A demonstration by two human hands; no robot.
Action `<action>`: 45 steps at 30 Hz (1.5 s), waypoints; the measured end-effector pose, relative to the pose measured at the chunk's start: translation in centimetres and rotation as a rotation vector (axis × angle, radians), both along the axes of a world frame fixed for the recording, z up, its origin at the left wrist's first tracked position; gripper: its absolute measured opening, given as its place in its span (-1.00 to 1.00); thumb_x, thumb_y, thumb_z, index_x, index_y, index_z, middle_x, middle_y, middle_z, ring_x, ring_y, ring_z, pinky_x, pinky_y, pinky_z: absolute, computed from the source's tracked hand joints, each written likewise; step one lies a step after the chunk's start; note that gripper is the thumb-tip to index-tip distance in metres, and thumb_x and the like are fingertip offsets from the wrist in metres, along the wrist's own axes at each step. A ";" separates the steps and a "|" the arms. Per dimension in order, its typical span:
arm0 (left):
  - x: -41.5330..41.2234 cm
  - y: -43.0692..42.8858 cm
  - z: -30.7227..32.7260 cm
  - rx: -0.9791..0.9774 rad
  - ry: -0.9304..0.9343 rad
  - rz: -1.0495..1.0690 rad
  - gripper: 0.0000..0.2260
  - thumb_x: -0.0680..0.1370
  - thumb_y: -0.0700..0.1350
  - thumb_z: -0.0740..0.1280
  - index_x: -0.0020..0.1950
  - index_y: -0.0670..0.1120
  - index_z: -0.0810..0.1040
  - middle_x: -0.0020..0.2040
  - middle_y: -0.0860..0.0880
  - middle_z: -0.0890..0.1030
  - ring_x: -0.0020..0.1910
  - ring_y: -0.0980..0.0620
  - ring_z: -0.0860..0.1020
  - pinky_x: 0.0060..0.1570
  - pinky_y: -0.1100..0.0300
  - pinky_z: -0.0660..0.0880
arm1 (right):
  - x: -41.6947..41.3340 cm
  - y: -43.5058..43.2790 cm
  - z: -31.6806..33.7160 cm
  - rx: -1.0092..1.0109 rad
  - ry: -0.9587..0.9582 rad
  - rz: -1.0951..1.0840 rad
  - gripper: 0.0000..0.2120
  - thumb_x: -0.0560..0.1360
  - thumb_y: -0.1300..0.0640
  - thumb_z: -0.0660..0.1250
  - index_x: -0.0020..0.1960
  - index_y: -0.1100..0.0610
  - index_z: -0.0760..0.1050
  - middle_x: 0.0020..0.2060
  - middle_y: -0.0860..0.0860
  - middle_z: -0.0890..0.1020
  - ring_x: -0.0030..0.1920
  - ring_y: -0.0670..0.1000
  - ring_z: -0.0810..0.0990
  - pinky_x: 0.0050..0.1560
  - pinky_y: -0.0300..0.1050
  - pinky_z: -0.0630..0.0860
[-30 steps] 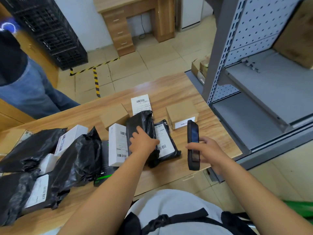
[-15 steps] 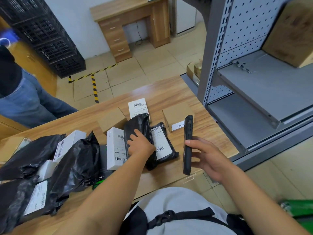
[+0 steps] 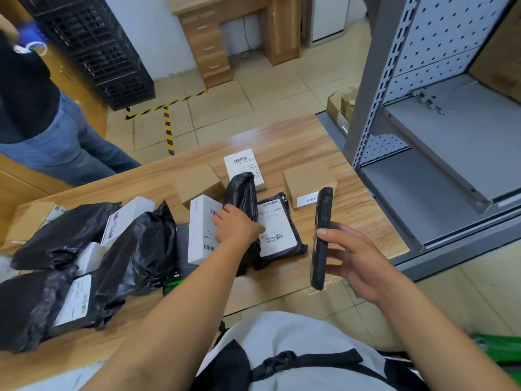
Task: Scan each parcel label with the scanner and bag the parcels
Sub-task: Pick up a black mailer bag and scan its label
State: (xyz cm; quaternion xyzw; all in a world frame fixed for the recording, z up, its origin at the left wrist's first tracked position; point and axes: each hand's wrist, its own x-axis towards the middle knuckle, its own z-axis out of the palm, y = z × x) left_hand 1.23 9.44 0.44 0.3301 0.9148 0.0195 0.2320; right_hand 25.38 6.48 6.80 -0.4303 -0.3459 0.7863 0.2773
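The right hand (image 3: 358, 258) grasps a slim black handheld scanner (image 3: 321, 238) by its near half, fingers curled round the back. The scanner stands on edge above the near right part of the wooden table (image 3: 363, 221), its long axis running near to far.

The left hand (image 3: 236, 227) lies on a crumpled black plastic bag parcel (image 3: 242, 193) that stands up at mid-table. Its fingertips reach left onto a white rectangular carton (image 3: 201, 230). I cannot tell whether it is pinching the plastic.

Between the two hands, just left of the scanner, a flat black mailer with a white barcode label (image 3: 277, 227) lies label up. Its long axis also runs near to far, leaning slightly right at the near end. The scanner hand is the nearer of the two, so the scan probably needs only a tilt of the scanner's far end leftward and down.

Bare wood lies to the right of the mailer, up to the table's right edge. Beyond that edge stands grey metal shelving (image 3: 366, 80). A small brown cardboard box with a label strip (image 3: 308, 182) sits just beyond the scanner's tip. To the left the parcels crowd together.
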 end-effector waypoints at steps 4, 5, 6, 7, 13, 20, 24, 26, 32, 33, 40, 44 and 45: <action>-3.3 -1.1 1.3 0.016 -0.101 0.041 -0.22 0.32 0.14 0.55 0.39 -0.15 0.31 0.33 -0.17 0.40 0.29 -0.19 0.44 0.17 -0.09 0.51 | -0.4 0.2 -0.1 0.016 -0.015 0.011 -0.66 0.28 0.00 0.51 0.03 0.03 0.65 -0.24 -0.05 0.71 -0.22 -0.04 0.70 -0.08 0.03 0.59; -4.2 -1.4 1.7 0.033 -0.154 0.061 -0.28 0.31 0.13 0.54 0.32 -0.16 0.36 0.25 -0.17 0.48 0.18 -0.18 0.53 0.10 -0.08 0.56 | -0.6 0.2 -0.2 0.016 -0.013 0.013 -0.68 0.29 0.00 0.51 0.02 0.03 0.65 -0.24 -0.06 0.71 -0.22 -0.04 0.70 -0.09 0.03 0.60; -5.0 -1.7 2.0 0.066 -0.207 0.083 -0.37 0.31 0.12 0.53 0.23 -0.17 0.41 0.14 -0.16 0.56 0.04 -0.14 0.59 -0.01 -0.03 0.60 | -0.8 0.3 -0.3 0.014 -0.009 0.012 -0.70 0.29 0.00 0.51 0.01 0.02 0.66 -0.23 -0.05 0.72 -0.21 -0.03 0.70 -0.10 0.02 0.60; -5.7 -2.1 2.2 0.112 -0.259 0.111 -0.43 0.31 0.11 0.53 0.15 -0.17 0.44 0.02 -0.14 0.60 -0.09 -0.10 0.61 -0.12 0.01 0.60 | -1.0 0.3 -0.4 0.009 -0.002 0.009 -0.72 0.30 -0.01 0.51 0.00 0.01 0.67 -0.22 -0.04 0.72 -0.21 -0.01 0.69 -0.10 0.03 0.61; -7.8 -5.8 3.4 0.384 -0.615 0.339 -0.17 0.10 0.07 0.58 0.32 -0.08 0.41 0.13 -0.11 0.62 0.05 -0.16 0.64 0.03 -0.11 0.61 | -2.5 0.2 -0.3 -0.002 0.009 0.020 -0.67 0.27 -0.07 0.52 -0.02 0.03 0.69 -0.13 0.06 0.70 -0.14 0.09 0.63 -0.03 0.10 0.60; -6.2 -8.5 2.2 0.527 -1.002 0.481 -0.58 0.44 -0.12 0.49 0.27 -0.12 0.53 0.08 -0.15 0.70 0.03 -0.19 0.68 -0.24 0.04 0.61 | -3.2 0.0 -0.3 0.019 0.016 0.042 -0.85 0.27 -0.07 0.52 -0.20 -0.04 0.73 -0.22 0.01 0.70 -0.25 0.03 0.66 -0.14 0.03 0.62; -3.2 -7.3 1.2 0.575 -1.076 0.499 -0.66 0.47 -0.17 0.46 0.24 -0.08 0.53 0.04 -0.11 0.70 -0.01 -0.20 0.61 -0.11 0.00 0.55 | -2.7 -0.1 -0.3 0.024 0.008 0.023 -0.87 0.32 -0.07 0.51 -0.18 -0.06 0.73 -0.14 0.02 0.71 -0.16 0.07 0.63 0.00 0.12 0.57; -1.9 -6.6 0.6 0.542 -1.085 0.444 -0.68 0.47 -0.17 0.45 0.20 -0.01 0.53 0.03 -0.08 0.70 0.00 -0.13 0.64 -0.16 0.04 0.57 | -2.4 -0.2 -0.3 0.017 0.014 0.009 -0.86 0.34 -0.07 0.50 -0.15 -0.06 0.74 -0.12 0.01 0.72 -0.13 0.08 0.60 0.03 0.14 0.52; -1.1 -5.2 -1.3 0.359 -1.034 0.302 -0.66 0.45 -0.21 0.33 0.21 0.00 0.57 -0.04 -0.05 0.70 -0.11 -0.07 0.59 -0.27 0.17 0.44 | -0.3 -0.4 -0.6 0.014 0.000 -0.051 -0.73 0.27 -0.09 0.53 -0.06 -0.04 0.73 -0.09 -0.01 0.75 -0.15 0.00 0.69 0.03 0.12 0.59; -1.2 -5.0 -1.7 0.333 -1.000 0.287 -0.65 0.45 -0.22 0.31 0.21 -0.01 0.58 0.00 -0.07 0.68 -0.10 -0.08 0.57 -0.25 0.16 0.43 | 0.1 -0.5 -0.7 0.010 0.004 -0.067 -0.76 0.26 -0.08 0.53 -0.11 -0.04 0.72 -0.14 -0.02 0.74 -0.18 -0.01 0.69 -0.03 0.09 0.61; 0.1 -3.3 -2.1 0.265 -0.288 -0.011 -0.38 0.48 0.14 0.37 0.48 -0.03 0.31 0.41 -0.09 0.45 0.31 -0.14 0.46 0.16 -0.01 0.45 | 2.3 -1.3 -0.8 0.010 -0.015 -0.152 -0.77 0.27 -0.04 0.52 -0.11 -0.01 0.65 -0.27 -0.06 0.66 -0.26 -0.06 0.66 -0.19 -0.04 0.60; 3.2 -1.8 -1.3 0.068 -0.007 -0.202 0.02 0.28 0.49 0.37 0.53 -0.08 0.18 0.46 -0.16 0.30 0.44 -0.20 0.27 0.30 -0.12 0.32 | 2.6 -1.5 -0.7 0.039 -0.084 -0.175 -0.82 0.47 0.07 0.48 0.06 0.06 0.65 -0.27 -0.07 0.67 -0.17 -0.01 0.64 -0.05 0.03 0.61; 4.0 -1.5 -1.3 0.029 -0.021 -0.196 0.08 0.25 0.50 0.38 0.54 -0.10 0.14 0.47 -0.17 0.28 0.44 -0.19 0.26 0.32 -0.11 0.30 | 2.7 -1.6 -0.6 0.051 -0.100 -0.179 -0.82 0.50 0.08 0.47 0.09 0.07 0.65 -0.26 -0.07 0.67 -0.16 -0.01 0.64 -0.06 0.02 0.60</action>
